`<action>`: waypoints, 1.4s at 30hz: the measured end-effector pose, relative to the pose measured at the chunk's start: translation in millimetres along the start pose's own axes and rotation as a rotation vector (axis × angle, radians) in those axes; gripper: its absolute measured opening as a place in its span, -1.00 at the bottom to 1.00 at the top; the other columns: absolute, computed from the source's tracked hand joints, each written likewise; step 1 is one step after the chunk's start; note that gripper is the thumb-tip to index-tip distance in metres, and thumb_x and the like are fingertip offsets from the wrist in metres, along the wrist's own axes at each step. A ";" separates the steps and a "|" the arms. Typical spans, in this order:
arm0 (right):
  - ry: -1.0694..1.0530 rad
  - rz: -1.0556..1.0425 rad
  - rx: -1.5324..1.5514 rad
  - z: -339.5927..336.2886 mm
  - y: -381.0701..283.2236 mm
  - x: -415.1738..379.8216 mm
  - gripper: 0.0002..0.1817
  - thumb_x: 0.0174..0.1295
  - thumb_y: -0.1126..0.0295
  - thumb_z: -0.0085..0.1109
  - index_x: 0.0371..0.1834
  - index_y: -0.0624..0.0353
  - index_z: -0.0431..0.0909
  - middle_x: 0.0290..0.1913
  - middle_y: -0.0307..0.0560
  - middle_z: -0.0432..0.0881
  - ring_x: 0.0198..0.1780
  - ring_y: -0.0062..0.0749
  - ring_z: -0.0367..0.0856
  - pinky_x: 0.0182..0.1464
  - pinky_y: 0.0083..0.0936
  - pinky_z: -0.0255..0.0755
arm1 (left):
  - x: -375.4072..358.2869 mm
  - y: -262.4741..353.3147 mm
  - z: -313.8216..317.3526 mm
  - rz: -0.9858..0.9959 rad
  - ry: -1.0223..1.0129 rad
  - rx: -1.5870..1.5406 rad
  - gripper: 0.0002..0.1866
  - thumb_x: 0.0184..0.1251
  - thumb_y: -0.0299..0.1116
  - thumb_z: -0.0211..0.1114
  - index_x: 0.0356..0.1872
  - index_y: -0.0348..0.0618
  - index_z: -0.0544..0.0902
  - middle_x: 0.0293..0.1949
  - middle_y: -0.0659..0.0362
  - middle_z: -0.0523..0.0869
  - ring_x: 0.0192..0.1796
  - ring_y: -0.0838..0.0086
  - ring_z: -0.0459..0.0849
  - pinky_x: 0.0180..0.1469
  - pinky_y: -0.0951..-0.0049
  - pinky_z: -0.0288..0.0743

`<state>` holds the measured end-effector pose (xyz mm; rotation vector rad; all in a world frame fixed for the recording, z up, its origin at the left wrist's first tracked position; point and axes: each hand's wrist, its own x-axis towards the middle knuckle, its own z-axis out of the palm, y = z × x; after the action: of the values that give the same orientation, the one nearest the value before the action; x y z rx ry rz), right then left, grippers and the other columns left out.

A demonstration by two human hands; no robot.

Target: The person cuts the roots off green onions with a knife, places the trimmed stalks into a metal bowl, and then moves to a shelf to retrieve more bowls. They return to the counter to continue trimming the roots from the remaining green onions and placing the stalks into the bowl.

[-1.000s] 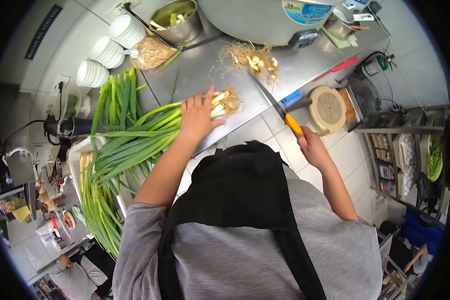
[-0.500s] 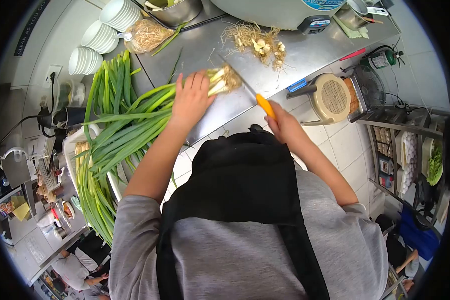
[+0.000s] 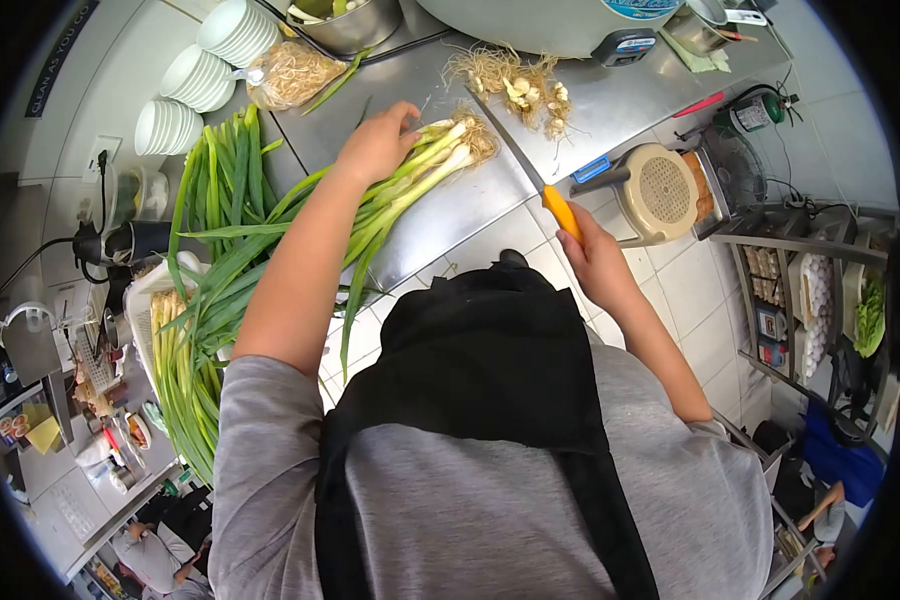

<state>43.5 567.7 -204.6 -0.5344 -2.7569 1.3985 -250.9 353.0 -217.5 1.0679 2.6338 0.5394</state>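
A bunch of spring onions (image 3: 415, 180) lies on the steel counter, its white bulbs and hairy roots pointing right. My left hand (image 3: 375, 145) rests at the far side of the bunch near the bulbs, fingers loosely bent with a gap between them and the thumb. My right hand (image 3: 605, 265) is closed around the orange handle of a kitchen knife (image 3: 515, 150). The blade points up and left, just right of the roots and apart from them. Beyond the blade sits a heap of cut root ends (image 3: 520, 90).
More spring onions (image 3: 195, 390) fill a white basket (image 3: 142, 310) on the left, below green tops (image 3: 232, 170) on the counter. Stacked white bowls (image 3: 200, 78), a bag of dry shreds (image 3: 292, 75) and a large cooker (image 3: 540, 25) stand behind. A beige stool (image 3: 660, 195) is at right.
My left hand has let go its flat hold and shifted up to the far side of the bunch. The bunch has spread out to the right. The knife has moved right, away from the roots.
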 end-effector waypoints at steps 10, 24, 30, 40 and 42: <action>-0.161 0.315 -0.014 -60.6 -14.8 -72.7 -0.55 0.44 0.31 0.17 0.32 0.26 0.47 -0.24 0.24 0.70 -0.22 0.02 0.70 -0.05 -0.28 0.53 | 19.5 -0.5 8.4 0.038 -0.228 0.049 -0.62 0.40 -0.18 0.31 0.09 -0.19 0.55 -0.04 -0.12 0.73 0.02 0.01 0.70 0.11 0.15 0.51; -0.103 0.284 0.015 -40.2 -5.9 -73.0 -0.54 0.44 0.31 0.17 0.33 0.28 0.46 -0.23 0.29 0.71 -0.20 0.12 0.71 -0.05 -0.22 0.54 | 18.7 6.0 -27.6 -0.158 -0.369 0.045 -0.69 0.41 -0.18 0.21 -0.02 -0.17 0.68 0.02 -0.12 0.72 0.10 -0.02 0.66 0.20 0.10 0.50; -0.009 0.224 0.056 -33.9 -8.1 -61.7 -0.55 0.45 0.32 0.16 0.34 0.27 0.44 -0.14 0.30 0.71 -0.10 0.13 0.72 0.00 -0.21 0.54 | 12.4 -22.2 -16.9 -0.006 -0.316 0.111 -0.56 0.58 -0.07 0.07 0.22 -0.18 0.59 0.16 -0.18 0.61 0.24 -0.07 0.55 0.30 0.12 0.41; -0.021 0.132 0.012 -27.2 -13.5 -42.1 -0.54 0.45 0.34 0.16 0.35 0.27 0.43 -0.09 0.33 0.70 -0.07 0.19 0.70 0.02 -0.18 0.54 | 8.8 61.7 -1.3 -0.182 -0.325 0.355 -0.34 0.60 -0.05 -0.17 0.58 -0.20 0.19 0.48 -0.10 0.34 0.45 0.02 0.39 0.49 0.10 0.30; -0.016 0.121 0.011 -28.5 -11.9 -41.5 -0.54 0.45 0.34 0.16 0.35 0.26 0.43 -0.10 0.33 0.70 -0.07 0.20 0.70 0.02 -0.17 0.54 | 6.5 66.9 -2.5 -0.238 -0.415 0.405 -0.31 0.58 0.01 -0.17 0.59 -0.18 0.18 0.59 -0.04 0.17 0.56 0.07 0.23 0.49 0.03 0.27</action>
<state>83.6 571.0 -171.9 -0.7041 -2.7703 1.4457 -215.1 401.4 -187.4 0.8308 2.4868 -0.2530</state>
